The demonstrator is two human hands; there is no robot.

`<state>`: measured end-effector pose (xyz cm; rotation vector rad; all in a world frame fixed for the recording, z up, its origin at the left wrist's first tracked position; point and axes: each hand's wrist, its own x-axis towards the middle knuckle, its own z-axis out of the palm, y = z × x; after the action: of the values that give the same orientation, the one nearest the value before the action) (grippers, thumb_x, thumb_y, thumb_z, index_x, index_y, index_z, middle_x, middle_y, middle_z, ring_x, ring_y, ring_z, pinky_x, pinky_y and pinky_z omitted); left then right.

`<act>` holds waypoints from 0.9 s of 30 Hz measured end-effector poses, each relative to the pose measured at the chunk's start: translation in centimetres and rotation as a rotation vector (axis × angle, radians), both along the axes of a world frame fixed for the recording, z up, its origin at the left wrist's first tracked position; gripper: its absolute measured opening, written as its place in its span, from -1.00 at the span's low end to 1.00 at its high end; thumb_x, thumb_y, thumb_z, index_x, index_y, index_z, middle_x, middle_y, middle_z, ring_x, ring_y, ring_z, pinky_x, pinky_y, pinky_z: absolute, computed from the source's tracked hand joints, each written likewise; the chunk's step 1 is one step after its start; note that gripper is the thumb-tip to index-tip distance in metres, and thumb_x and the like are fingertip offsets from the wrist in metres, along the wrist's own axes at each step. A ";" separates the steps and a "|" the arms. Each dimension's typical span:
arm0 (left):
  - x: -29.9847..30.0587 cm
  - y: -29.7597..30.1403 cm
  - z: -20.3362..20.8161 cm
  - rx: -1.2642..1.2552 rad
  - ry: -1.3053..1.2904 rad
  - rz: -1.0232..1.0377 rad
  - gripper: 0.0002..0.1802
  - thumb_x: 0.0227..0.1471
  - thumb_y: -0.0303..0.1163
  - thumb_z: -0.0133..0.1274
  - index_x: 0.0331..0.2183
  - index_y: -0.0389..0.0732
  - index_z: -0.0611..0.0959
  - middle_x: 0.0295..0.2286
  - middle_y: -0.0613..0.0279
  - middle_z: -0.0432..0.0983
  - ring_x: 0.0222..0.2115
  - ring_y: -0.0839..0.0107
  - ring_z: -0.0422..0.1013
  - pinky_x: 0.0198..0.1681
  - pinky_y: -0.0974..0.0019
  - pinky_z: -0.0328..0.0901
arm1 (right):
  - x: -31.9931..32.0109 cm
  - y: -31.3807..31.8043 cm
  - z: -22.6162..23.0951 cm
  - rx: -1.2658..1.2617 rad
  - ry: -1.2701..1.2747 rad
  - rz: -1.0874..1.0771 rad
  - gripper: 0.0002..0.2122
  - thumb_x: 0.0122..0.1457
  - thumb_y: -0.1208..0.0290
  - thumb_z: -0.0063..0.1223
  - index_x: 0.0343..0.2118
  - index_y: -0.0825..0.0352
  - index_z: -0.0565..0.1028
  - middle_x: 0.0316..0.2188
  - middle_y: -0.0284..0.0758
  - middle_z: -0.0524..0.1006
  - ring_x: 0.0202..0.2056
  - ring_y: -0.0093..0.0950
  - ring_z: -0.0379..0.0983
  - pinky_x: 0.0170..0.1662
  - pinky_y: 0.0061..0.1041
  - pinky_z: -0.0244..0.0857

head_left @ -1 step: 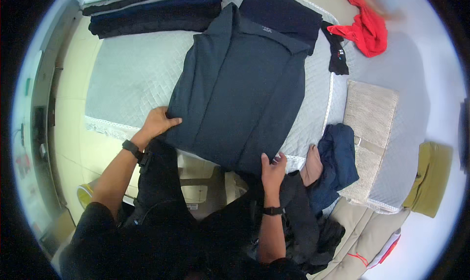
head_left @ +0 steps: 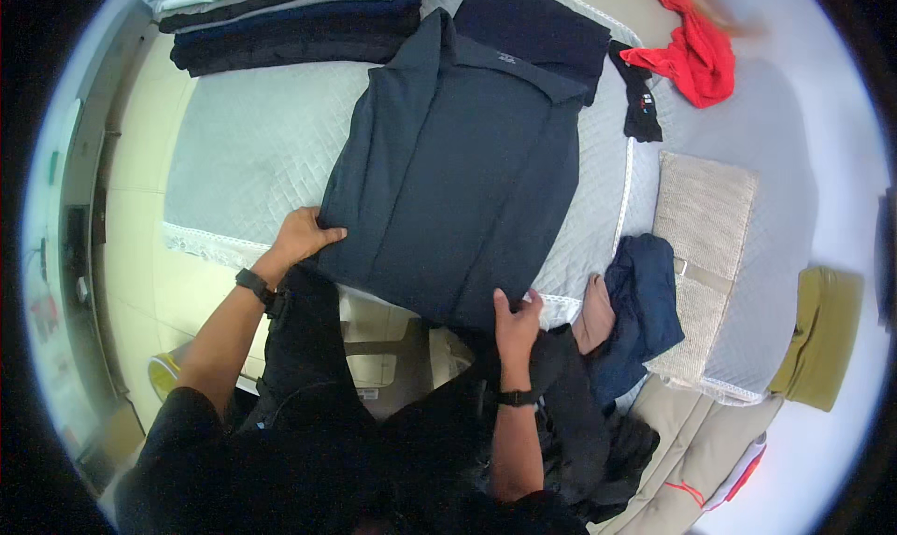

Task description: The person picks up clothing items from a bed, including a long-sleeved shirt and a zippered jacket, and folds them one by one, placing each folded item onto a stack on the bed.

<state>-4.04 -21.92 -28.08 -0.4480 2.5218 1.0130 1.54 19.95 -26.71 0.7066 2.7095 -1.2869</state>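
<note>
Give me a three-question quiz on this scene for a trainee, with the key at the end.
1. Which of the person's hands is nearer the crumpled navy-blue cloth bundle?
2. True or false: the thumb of the left hand lies on top of the large dark grey fabric garment.
3. Which thing lies to the right of the rectangular beige woven textile?
A. The stack of folded clothes
B. The folded olive-green cloth
C. The dark grey garment

Key:
1. The right hand
2. True
3. B
</note>
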 end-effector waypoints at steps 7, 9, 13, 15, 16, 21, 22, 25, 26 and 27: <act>3.8 -0.6 -2.0 0.358 -0.050 0.153 -0.38 -0.09 -0.36 0.37 -0.02 -0.53 0.62 -0.14 -0.21 0.65 -0.09 0.06 0.59 0.08 0.22 0.39 | 1.4 -1.8 -2.1 -0.764 -0.258 -0.337 -0.45 0.19 0.28 0.34 0.08 0.63 0.44 0.01 -0.10 0.57 -0.03 -0.29 0.53 0.04 -0.42 0.37; 4.4 -0.6 -2.6 0.349 -0.021 0.146 -0.38 -0.09 -0.37 0.36 -0.01 -0.53 0.61 -0.13 -0.20 0.65 -0.09 0.07 0.59 0.07 0.21 0.39 | 1.7 -0.2 -3.8 -0.673 -0.107 -0.280 -0.47 0.18 0.24 0.36 -0.01 0.65 0.47 -0.05 -0.15 0.56 -0.06 -0.35 0.50 -0.03 -0.41 0.38; 4.3 0.2 -3.3 0.388 -0.096 0.174 -0.38 -0.06 -0.39 0.31 0.02 -0.53 0.58 -0.13 -0.15 0.66 -0.10 0.16 0.58 0.05 0.23 0.39 | 1.2 1.9 -5.1 -0.582 -0.091 -0.298 -0.48 0.13 0.25 0.41 -0.10 0.68 0.48 -0.13 -0.20 0.56 -0.14 -0.43 0.46 -0.09 -0.45 0.35; 4.1 1.2 -1.9 0.380 -0.128 0.169 -0.40 -0.04 -0.40 0.29 0.03 -0.53 0.58 -0.13 -0.13 0.66 -0.11 0.18 0.57 0.04 0.23 0.39 | 1.4 2.5 -5.3 -0.564 -0.083 -0.293 -0.48 0.12 0.27 0.41 -0.10 0.67 0.47 -0.15 -0.20 0.57 -0.17 -0.44 0.47 -0.12 -0.48 0.35; 4.6 1.0 -1.7 0.443 -0.126 0.238 -0.43 -0.01 -0.43 0.25 0.03 -0.51 0.58 -0.14 -0.09 0.66 -0.14 0.18 0.58 0.04 0.24 0.39 | 1.3 1.9 -4.9 -0.507 -0.092 -0.183 -0.52 0.15 0.35 0.36 -0.02 0.63 0.47 -0.09 -0.15 0.57 -0.12 -0.35 0.49 -0.08 -0.43 0.40; 6.3 0.6 -0.5 0.622 -0.035 0.381 -0.53 0.09 -0.50 0.16 0.03 -0.49 0.57 -0.18 0.01 0.65 -0.21 0.19 0.58 -0.12 0.23 0.50 | 1.4 -0.6 -0.9 -0.830 -0.254 -0.278 -0.50 0.20 0.47 0.25 0.16 0.54 0.37 0.03 -0.07 0.52 -0.01 -0.09 0.51 -0.07 0.01 0.51; 6.3 1.0 1.0 0.614 -0.081 0.404 -0.55 0.12 -0.51 0.15 0.03 -0.49 0.55 -0.19 0.00 0.65 -0.28 0.21 0.58 -0.27 0.26 0.53 | 1.4 -0.7 0.0 -0.831 -0.242 -0.273 -0.50 0.20 0.47 0.25 0.16 0.54 0.37 0.03 -0.07 0.52 -0.01 -0.09 0.51 -0.07 0.01 0.51; 6.3 0.9 2.1 0.593 -0.145 0.419 -0.59 0.15 -0.51 0.15 0.01 -0.50 0.54 -0.22 -0.02 0.64 -0.45 0.27 0.57 -0.52 0.31 0.54 | 1.8 -0.3 1.8 -0.828 -0.175 -0.320 -0.53 0.20 0.47 0.25 0.13 0.51 0.41 0.04 -0.10 0.53 -0.05 -0.12 0.54 -0.17 -0.05 0.55; 6.3 0.6 2.1 0.578 -0.172 0.414 -0.61 0.16 -0.50 0.16 -0.01 -0.51 0.55 -0.24 -0.04 0.63 -0.54 0.30 0.55 -0.62 0.35 0.51 | 1.9 0.2 1.9 -0.854 -0.151 -0.293 -0.57 0.20 0.47 0.26 0.11 0.48 0.44 0.00 -0.14 0.55 -0.09 -0.16 0.56 -0.23 -0.11 0.56; 6.4 0.5 2.1 0.582 -0.160 0.409 -0.61 0.16 -0.50 0.16 -0.01 -0.51 0.55 -0.24 -0.04 0.63 -0.54 0.30 0.55 -0.62 0.35 0.51 | 2.0 0.9 2.1 -0.879 -0.127 -0.266 -0.60 0.20 0.47 0.26 0.08 0.46 0.47 -0.04 -0.18 0.58 -0.14 -0.21 0.59 -0.30 -0.17 0.57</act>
<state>2.33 -21.44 -25.98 -0.8341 1.9042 1.7087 3.53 20.85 -24.59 0.9634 1.6846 -2.1445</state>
